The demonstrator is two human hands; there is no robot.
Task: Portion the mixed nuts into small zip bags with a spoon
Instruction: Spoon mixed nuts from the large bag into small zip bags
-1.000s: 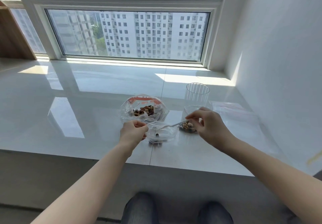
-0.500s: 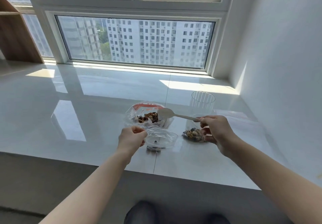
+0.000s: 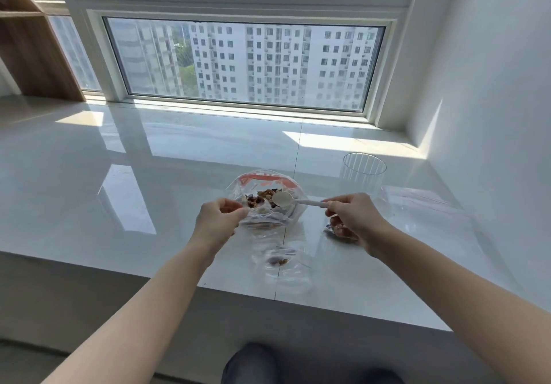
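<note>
Landmark: the big bag of mixed nuts [image 3: 268, 197], clear with a red zip strip, lying open on the white desk [image 3: 89, 180].
Left hand [image 3: 219, 219]: at the big bag's left edge, fingers curled in and pinching the plastic rim there.
Nuts [image 3: 262, 198]: a brown heap inside the big bag, seen through its mouth.
Small zip bag [image 3: 280, 259]: flat on the desk just in front of the big bag, nearer the desk edge, with a few nuts in it.
Spoon [image 3: 293, 200]: white, its bowl over the big bag's mouth, the handle running right.
Right hand [image 3: 354, 216]: to the right of the big bag, fingertips pinched on the spoon handle's end.
Second small bag [image 3: 338, 230]: holds nuts, partly hidden under the right hand.
Glass [image 3: 363, 171]: clear, ribbed, upright, behind and right of the big bag.
</note>
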